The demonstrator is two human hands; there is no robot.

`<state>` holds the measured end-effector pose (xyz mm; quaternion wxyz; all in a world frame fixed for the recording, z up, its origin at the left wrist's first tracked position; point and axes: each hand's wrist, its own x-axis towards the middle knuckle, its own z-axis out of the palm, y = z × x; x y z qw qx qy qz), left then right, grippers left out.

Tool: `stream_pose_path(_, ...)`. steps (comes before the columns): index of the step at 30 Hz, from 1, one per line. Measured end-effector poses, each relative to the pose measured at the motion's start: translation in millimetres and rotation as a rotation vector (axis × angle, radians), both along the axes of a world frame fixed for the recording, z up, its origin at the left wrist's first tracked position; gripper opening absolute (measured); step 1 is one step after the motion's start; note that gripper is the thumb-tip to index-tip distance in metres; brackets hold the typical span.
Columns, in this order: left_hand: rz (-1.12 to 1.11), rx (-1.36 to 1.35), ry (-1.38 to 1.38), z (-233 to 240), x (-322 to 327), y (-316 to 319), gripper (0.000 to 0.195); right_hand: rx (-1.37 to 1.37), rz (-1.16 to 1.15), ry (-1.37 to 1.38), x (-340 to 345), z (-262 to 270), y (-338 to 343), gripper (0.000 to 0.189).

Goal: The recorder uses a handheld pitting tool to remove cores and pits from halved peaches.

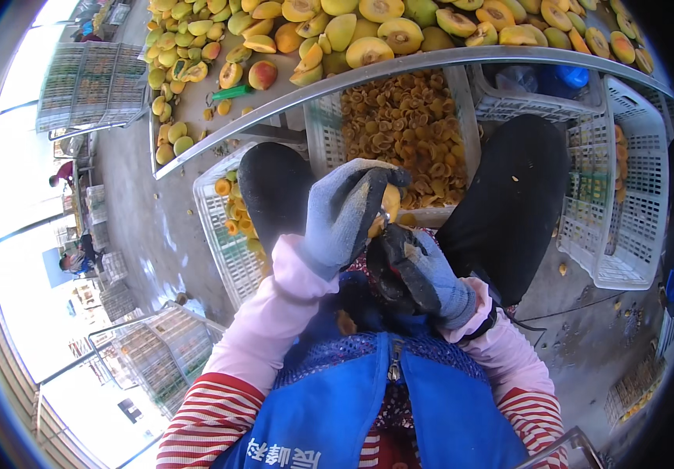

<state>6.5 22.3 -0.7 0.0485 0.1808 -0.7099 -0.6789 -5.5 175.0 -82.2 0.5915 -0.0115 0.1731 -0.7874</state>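
My left hand [340, 208], in a grey knit glove with a dark coated palm, holds a piece of yellow fruit [391, 201], apparently a peach half. Against the fruit's lower side, my right hand [425, 269], gloved alike, grips a small metal tool [384, 217]. Its handle is mostly hidden by the fingers. Both hands meet above my lap, in front of a white plastic crate [326, 132] holding many brown-orange fruit scraps [407, 135]. Beyond them, whole and halved yellow peaches [369, 51] are heaped on a metal-edged table [337, 84].
A green-handled tool [232, 92] lies on the table. Left of my knee stands a crate [220, 234] of fruit halves [237, 214]. More white crates [636, 176] stand at right, one near a crate with blue plastic [571, 76]. Stacked crates [90, 85] and other people [79, 258] are farther left.
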Motion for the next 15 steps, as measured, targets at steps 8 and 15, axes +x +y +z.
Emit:
stream_pose_path(8, 0.097, -0.022, 0.038, -8.4, 0.1, 1.7, 0.031, -0.337, 0.341, -0.672, -8.0, 23.7, -14.7, 0.048)
stream_pose_path(15, 0.204, 0.391, -0.013, -23.8, -6.6, 13.5, 0.037, -0.607, 0.24, -0.81, -5.8, 8.6, -24.1, 0.048)
